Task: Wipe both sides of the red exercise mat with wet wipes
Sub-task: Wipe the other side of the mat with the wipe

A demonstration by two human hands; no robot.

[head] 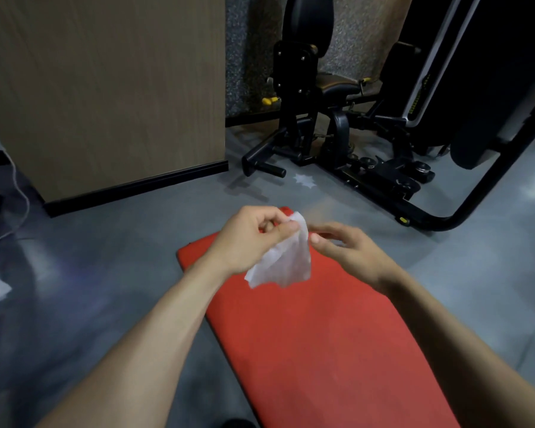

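The red exercise mat (322, 335) is lying flat on the grey floor (105, 257), running from centre toward five o'clock. Above its far end, the left hand (247, 239) is pinching the top of a white wet wipe (286, 261), which is hanging crumpled. The right hand (349, 251), at three o'clock of the wipe, is hovering with loosely extended fingers, blurred. A black gym machine (352, 125) is standing at one o'clock.

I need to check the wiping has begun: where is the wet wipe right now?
In the head view, the wet wipe hangs mid-frame, pinched by the left hand above the red mat's far end, the right hand beside it.
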